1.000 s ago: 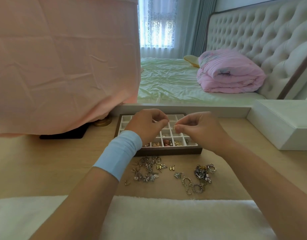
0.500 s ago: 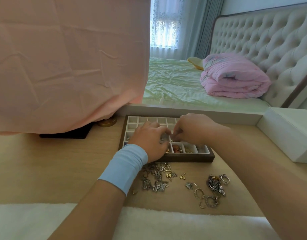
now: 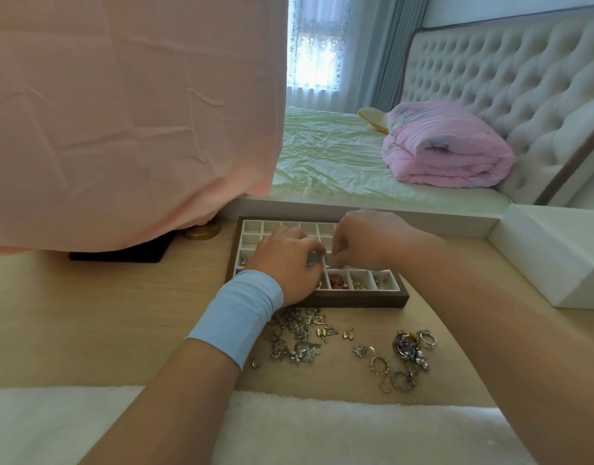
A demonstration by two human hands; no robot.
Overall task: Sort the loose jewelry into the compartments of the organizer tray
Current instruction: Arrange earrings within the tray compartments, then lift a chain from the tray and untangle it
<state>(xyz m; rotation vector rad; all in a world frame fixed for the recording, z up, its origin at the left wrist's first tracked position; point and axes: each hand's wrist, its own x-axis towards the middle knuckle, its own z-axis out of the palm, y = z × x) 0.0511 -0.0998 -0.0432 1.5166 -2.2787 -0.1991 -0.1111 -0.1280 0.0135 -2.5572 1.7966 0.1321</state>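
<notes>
1. Peach cloth (image 3: 121, 112), creased and matte, drapes at ten o'clock over a round brass base (image 3: 202, 231).
2. Our left hand (image 3: 288, 263), light-blue band at the wrist, has dropped from mid-air into the dark wooden organizer tray (image 3: 356, 301); its fingertips are curled together, though on what we cannot tell.
3. Our right hand (image 3: 366, 239) has come down beside it, fingers bunched near a white divider, contents hidden. We judge a piece is being seated in a middle compartment.
4. Near-row cells hold gold and reddish bits.
5. Loose silver and gold jewelry (image 3: 299, 337) lies on the pale wood desk (image 3: 104, 313) at six o'clock, rings (image 3: 409, 344) toward five; plenty remains unsorted.
</notes>
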